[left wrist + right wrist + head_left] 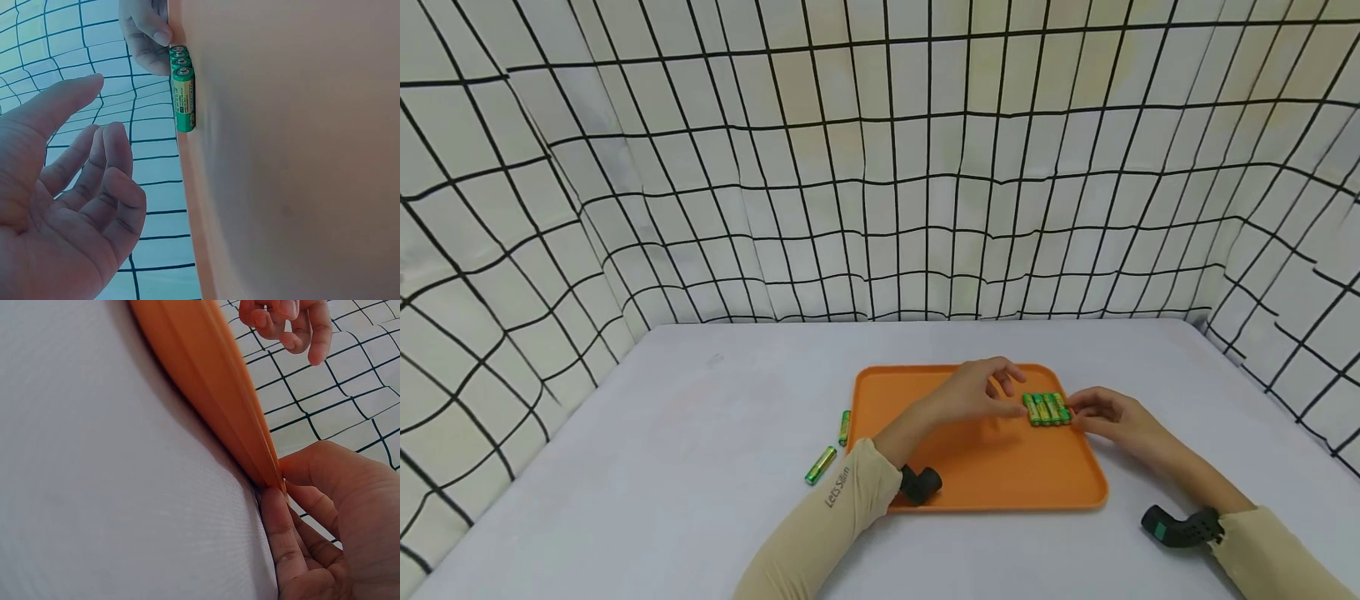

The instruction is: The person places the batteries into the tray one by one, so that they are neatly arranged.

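An orange tray (985, 475) lies on the white table. Several green-and-yellow batteries (1047, 409) rest side by side near its right edge. My right hand (1116, 421) is at that edge, beside the row. In the right wrist view its thumb and fingers (286, 544) pinch the tray's rim (250, 419); the thumb tip is hidden behind it. My left hand (977, 390) hovers over the tray, left of the row, fingers loosely bent. The left wrist view shows this hand (75, 194) holding nothing, apart from the batteries (184, 100).
Two more batteries lie on the table left of the tray: one (845, 427) right by its edge, another (821, 465) closer to my left sleeve (820, 525). White walls with a black grid (910, 200) surround the table (700, 433). Each wrist carries a black camera (1180, 529).
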Demonstrator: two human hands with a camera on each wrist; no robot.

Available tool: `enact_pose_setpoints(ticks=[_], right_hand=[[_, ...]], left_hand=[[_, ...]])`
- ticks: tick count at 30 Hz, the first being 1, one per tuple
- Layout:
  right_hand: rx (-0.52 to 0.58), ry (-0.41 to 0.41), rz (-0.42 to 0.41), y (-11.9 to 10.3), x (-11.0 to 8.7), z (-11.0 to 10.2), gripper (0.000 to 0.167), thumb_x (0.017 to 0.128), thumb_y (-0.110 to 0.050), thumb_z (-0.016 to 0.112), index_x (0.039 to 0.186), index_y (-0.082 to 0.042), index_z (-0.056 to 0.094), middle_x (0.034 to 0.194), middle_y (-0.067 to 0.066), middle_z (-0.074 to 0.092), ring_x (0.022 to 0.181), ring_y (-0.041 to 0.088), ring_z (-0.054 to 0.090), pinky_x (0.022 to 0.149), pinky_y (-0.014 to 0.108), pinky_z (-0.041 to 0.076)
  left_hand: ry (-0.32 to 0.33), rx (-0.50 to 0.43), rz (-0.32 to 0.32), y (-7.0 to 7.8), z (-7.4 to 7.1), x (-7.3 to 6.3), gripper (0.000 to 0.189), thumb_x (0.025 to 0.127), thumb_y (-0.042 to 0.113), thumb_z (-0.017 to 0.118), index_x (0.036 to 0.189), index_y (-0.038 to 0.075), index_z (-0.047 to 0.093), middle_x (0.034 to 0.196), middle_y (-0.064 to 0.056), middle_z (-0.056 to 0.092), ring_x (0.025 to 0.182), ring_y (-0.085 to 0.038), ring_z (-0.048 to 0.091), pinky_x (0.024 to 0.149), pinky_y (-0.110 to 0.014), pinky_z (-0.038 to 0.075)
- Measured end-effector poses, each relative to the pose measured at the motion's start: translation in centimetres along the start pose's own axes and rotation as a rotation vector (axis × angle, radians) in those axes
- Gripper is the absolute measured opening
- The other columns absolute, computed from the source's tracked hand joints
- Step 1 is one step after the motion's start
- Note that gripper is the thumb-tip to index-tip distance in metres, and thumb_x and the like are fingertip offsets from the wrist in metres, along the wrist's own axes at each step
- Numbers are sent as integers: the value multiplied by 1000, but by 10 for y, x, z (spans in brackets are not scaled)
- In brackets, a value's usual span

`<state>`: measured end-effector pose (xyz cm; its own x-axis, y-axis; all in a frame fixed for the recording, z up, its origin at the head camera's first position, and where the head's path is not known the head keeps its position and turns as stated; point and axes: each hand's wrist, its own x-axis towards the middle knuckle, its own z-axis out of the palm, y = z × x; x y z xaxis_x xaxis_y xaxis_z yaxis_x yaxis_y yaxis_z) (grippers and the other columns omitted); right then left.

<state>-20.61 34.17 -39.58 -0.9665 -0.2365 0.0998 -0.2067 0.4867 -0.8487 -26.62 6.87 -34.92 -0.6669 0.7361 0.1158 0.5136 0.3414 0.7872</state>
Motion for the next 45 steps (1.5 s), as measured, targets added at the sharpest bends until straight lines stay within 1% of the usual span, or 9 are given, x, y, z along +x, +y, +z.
enact_pose_setpoints(ticks=[4, 11, 17, 22, 27, 32, 39, 43, 45], right_hand=[[-9, 3, -9, -1, -1, 1, 38, 95, -16, 64, 124, 7, 55, 115, 17, 62, 93, 1, 60, 81, 14, 47], [-30, 9, -11, -2, -2, 1, 37, 96, -17, 64, 124, 5, 56, 113, 13, 63, 93, 1, 60, 81, 13, 46], [-65, 11, 23, -2, -2, 1, 40, 95, -21, 65, 125, 4, 56, 114, 13, 63, 93, 1, 60, 81, 13, 46], [-63, 4, 5, 1, -3, 1, 39, 96, -20, 64, 125, 5, 55, 112, 8, 64, 93, 0, 60, 81, 13, 46], [-65, 2, -8, 0, -3, 1, 38, 96, -20, 63, 125, 5, 55, 111, 4, 64, 93, -1, 60, 81, 12, 46], [-69, 2, -12, -1, -3, 0, 38, 96, -20, 63, 125, 4, 56, 112, 3, 64, 94, -2, 60, 80, 13, 46], [-43, -13, -16, -1, -3, -1, 38, 97, -19, 62, 126, 5, 54, 110, -3, 64, 94, -1, 60, 80, 14, 47], [-37, -15, -18, -1, -3, -1, 39, 97, -18, 62, 126, 6, 54, 109, -3, 64, 93, -1, 60, 80, 14, 48], [-43, -14, -15, -2, -3, -1, 39, 97, -19, 62, 126, 6, 54, 110, -1, 63, 93, -1, 60, 80, 14, 48]], left_hand=[[5, 15, -3, 2, -4, -6, 41, 89, 20, 73, 125, 7, 59, 99, -2, 59, 84, -10, 58, 72, -18, 49], [23, 16, -4, 1, -13, -16, 38, 92, 21, 70, 124, 6, 59, 94, 3, 58, 82, -11, 59, 69, -20, 49], [35, 14, -16, 2, -21, -26, 38, 92, 22, 70, 125, 7, 60, 94, 3, 57, 83, -13, 58, 71, -20, 48], [41, 35, -26, 6, -30, -37, 36, 92, 23, 70, 124, 10, 60, 95, 3, 57, 83, -14, 58, 72, -20, 47], [53, 59, -26, 6, -41, -49, 34, 92, 23, 70, 122, 13, 60, 94, 3, 58, 81, -14, 59, 72, -21, 48], [52, 90, -34, 4, -50, -60, 35, 91, 24, 70, 123, 14, 60, 95, 3, 59, 85, -14, 58, 75, -22, 48], [33, 131, -32, -3, -59, -74, 36, 92, 23, 70, 123, 10, 59, 94, 3, 59, 86, -14, 59, 76, -23, 49], [31, 139, -40, -6, -65, -84, 38, 91, 25, 70, 126, 13, 58, 95, 4, 60, 88, -11, 59, 77, -23, 50], [28, 138, -32, -9, -68, -89, 40, 91, 25, 70, 127, 14, 57, 97, 4, 60, 89, -11, 60, 79, -24, 51]])
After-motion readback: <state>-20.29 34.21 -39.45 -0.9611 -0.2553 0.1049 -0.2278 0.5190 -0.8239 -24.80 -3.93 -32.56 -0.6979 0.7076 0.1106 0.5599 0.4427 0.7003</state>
